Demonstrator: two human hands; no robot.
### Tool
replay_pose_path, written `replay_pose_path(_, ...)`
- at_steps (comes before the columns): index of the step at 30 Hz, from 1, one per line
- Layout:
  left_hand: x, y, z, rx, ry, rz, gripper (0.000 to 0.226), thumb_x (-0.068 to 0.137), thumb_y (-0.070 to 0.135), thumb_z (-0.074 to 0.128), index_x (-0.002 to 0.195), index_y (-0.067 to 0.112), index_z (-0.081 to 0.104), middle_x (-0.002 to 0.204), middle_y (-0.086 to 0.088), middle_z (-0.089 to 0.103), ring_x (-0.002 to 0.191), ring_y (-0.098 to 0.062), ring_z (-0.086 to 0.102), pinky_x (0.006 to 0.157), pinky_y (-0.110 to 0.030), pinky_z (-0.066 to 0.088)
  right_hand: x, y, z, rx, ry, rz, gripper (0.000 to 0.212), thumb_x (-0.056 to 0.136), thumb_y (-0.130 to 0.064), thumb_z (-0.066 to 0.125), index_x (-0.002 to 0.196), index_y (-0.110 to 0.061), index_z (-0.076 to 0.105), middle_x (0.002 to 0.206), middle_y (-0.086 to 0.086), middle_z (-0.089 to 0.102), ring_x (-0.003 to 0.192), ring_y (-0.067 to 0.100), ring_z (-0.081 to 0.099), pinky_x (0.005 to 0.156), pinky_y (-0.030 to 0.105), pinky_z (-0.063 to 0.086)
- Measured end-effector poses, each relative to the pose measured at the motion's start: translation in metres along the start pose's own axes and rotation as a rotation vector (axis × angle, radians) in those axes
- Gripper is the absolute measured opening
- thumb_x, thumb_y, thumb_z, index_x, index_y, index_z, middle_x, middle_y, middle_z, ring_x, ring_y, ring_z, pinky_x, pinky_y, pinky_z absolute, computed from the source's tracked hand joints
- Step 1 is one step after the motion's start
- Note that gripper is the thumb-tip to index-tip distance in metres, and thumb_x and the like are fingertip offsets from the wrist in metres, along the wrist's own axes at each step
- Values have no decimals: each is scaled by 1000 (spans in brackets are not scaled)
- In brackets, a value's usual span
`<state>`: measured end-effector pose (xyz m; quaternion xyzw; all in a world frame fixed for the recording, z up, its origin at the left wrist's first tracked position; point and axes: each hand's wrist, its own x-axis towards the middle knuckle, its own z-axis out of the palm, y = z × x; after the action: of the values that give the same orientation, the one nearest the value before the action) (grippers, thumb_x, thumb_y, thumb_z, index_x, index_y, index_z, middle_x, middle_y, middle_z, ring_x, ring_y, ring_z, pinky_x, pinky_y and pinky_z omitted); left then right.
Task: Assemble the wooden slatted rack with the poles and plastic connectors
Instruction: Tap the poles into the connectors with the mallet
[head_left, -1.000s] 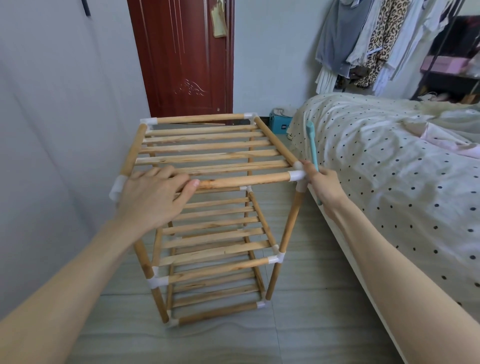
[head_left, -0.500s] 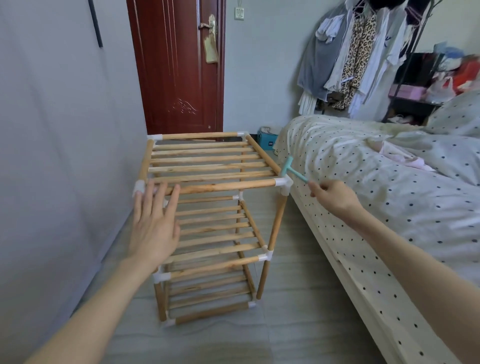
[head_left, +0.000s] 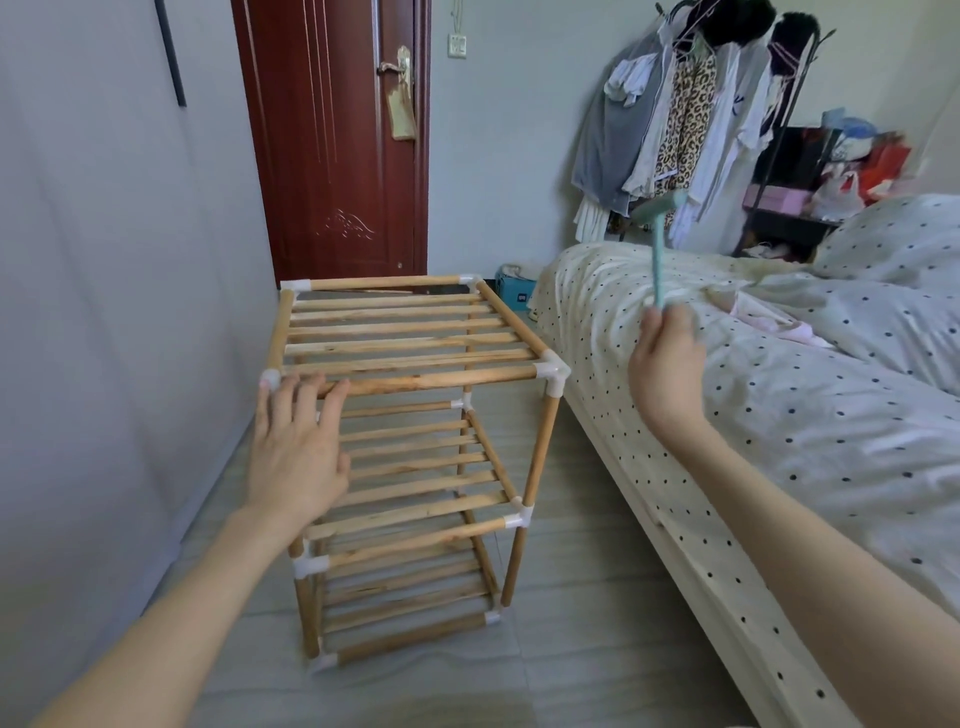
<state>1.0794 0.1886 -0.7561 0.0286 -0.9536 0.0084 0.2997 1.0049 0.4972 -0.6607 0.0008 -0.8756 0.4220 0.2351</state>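
Head view, rack: the wooden slatted rack (head_left: 410, 447) stands upright on the floor (head_left: 571, 649), three slatted tiers on vertical poles, between the grey wall (head_left: 104, 312) and the bed (head_left: 779, 415). It sits straight ahead of you and below your hands.

Head view, long axis: the front top pole (head_left: 431, 381) runs left to right across your view, ending at the near-right corner connector (head_left: 551, 375).

Head view, left hand: your left hand (head_left: 298, 452) lies flat, fingers straight and spread, fingertips on the left end of that front pole beside the near-left connector (head_left: 270, 378). It braces, it does not grip.

Head view, right hand: your right hand (head_left: 667, 364) is raised over the bed edge, pinching the handle of a small teal mallet (head_left: 657, 244), its blurred head pointing up.

Head view, key relation: the near-right connector lies down and to the left of the mallet, well apart from it. Your right hand is the nearer one to it.

Head view, judgement: the next strike probably needs to land squarely on top of that connector while your left hand steadies the frame.

Head view, progress: all visible joints look fitted, so you seem near the end.
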Motion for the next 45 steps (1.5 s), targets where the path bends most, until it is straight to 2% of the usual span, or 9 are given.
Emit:
replay_pose_path(11, -1, 0, -2, 59, 2, 7, 80, 57, 12, 75, 132, 5, 47, 129, -21, 48, 123, -41, 40, 109, -58, 22, -6, 32, 11, -31, -307, 371, 34, 99, -14, 31, 106, 4, 59, 78, 12, 51, 56, 21, 42, 48, 28, 35)
replay_pose_path(15, -1, 3, -2, 60, -19, -12, 80, 57, 14, 75, 132, 5, 47, 131, -20, 47, 125, -41, 39, 109, -58, 22, 0, 15, -6, 71, 83, 76, 43, 102, -25, 22, 74, -5, 46, 61, 6, 42, 56, 23, 40, 54, 33, 32)
replay_pose_path(19, -1, 3, -5, 55, -18, -13, 79, 56, 12, 76, 130, 6, 48, 129, -20, 49, 123, -40, 40, 109, -57, 22, -3, 19, -3, 30, -282, 275, 37, 101, -24, 26, 79, -7, 50, 60, 5, 41, 49, 19, 38, 45, 26, 29)
replay_pose_path(22, 1, 3, -8, 50, -8, -17, 74, 56, 12, 75, 126, 5, 52, 123, -19, 52, 118, -39, 45, 106, -57, 28, -4, 16, -6, 71, 71, 21, 39, 101, -23, 25, 66, -16, 40, 61, 5, 42, 51, 16, 37, 49, 29, 31)
replay_pose_path(26, -1, 5, -9, 81, -42, -16, 77, 57, 15, 75, 129, 6, 49, 128, -19, 49, 122, -40, 41, 108, -57, 25, -18, 24, 8, -65, -271, 124, 42, 103, -29, 23, 69, -13, 42, 66, 6, 48, 55, 18, 44, 58, 30, 42)
replay_pose_path(34, 1, 5, -13, 91, -93, -20, 78, 61, 17, 73, 133, 8, 46, 131, -16, 47, 124, -36, 38, 109, -54, 22, -17, 37, 12, -134, -268, 166, 50, 102, -35, 24, 95, 2, 57, 82, 15, 52, 71, 29, 54, 65, 32, 40)
replay_pose_path(38, 1, 4, -12, 85, -95, -22, 79, 59, 17, 74, 132, 7, 47, 129, -17, 48, 122, -37, 40, 107, -54, 25, -12, 20, -2, 50, 91, -35, 43, 102, -26, 22, 66, -13, 39, 62, 5, 42, 57, 22, 42, 54, 30, 33)
replay_pose_path(41, 0, 5, -14, 81, -108, -8, 80, 59, 16, 74, 134, 8, 45, 131, -16, 47, 123, -37, 39, 108, -53, 22, -32, 42, 21, -246, -312, 153, 43, 102, -36, 19, 84, -10, 48, 79, 10, 53, 71, 27, 52, 66, 33, 44)
replay_pose_path(45, 1, 13, -24, 60, -146, -18, 75, 70, 19, 66, 140, 11, 39, 134, -12, 43, 128, -32, 34, 111, -49, 17, -28, 17, 36, -177, -238, 54, 46, 103, -32, 21, 101, -3, 56, 89, 15, 59, 85, 34, 58, 75, 37, 46)
